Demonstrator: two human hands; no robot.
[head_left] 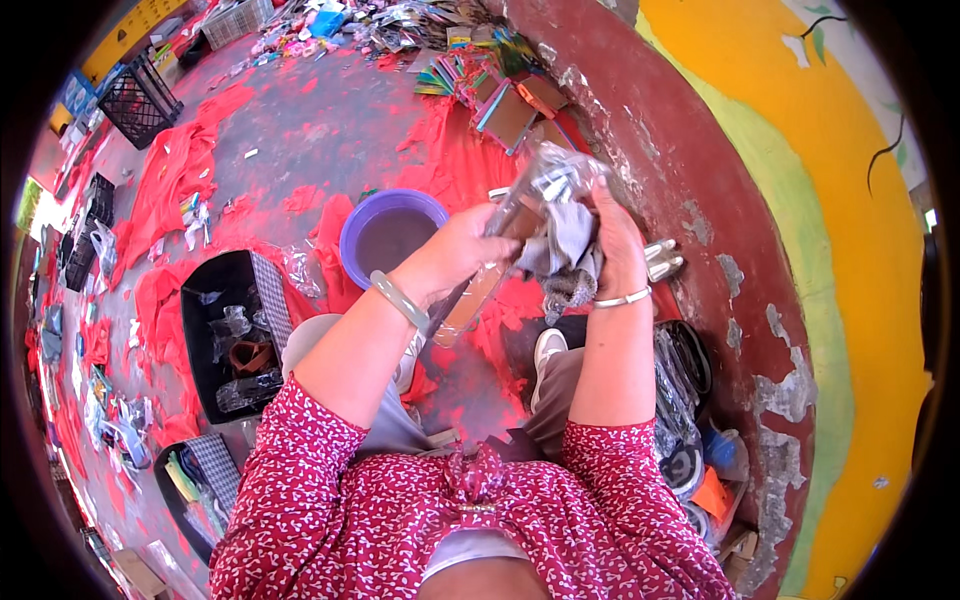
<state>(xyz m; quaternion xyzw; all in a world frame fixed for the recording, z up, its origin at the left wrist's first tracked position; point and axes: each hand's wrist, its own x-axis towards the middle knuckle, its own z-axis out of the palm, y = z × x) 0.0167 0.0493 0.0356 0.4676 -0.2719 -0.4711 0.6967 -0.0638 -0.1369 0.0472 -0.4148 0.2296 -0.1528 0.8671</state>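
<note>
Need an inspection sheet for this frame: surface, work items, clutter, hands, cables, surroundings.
Surface: grey floor strewn with red cloth scraps.
Work items: framed mirror in clear wrap; grey rag.
Clutter: purple basin, black bin, stacked mirrors, black crate.
Hands: left hand has a grip on the mirror; right hand presses the rag against it.
Cables: nothing seen.
Surroundings: peeling red and yellow wall at right.
</note>
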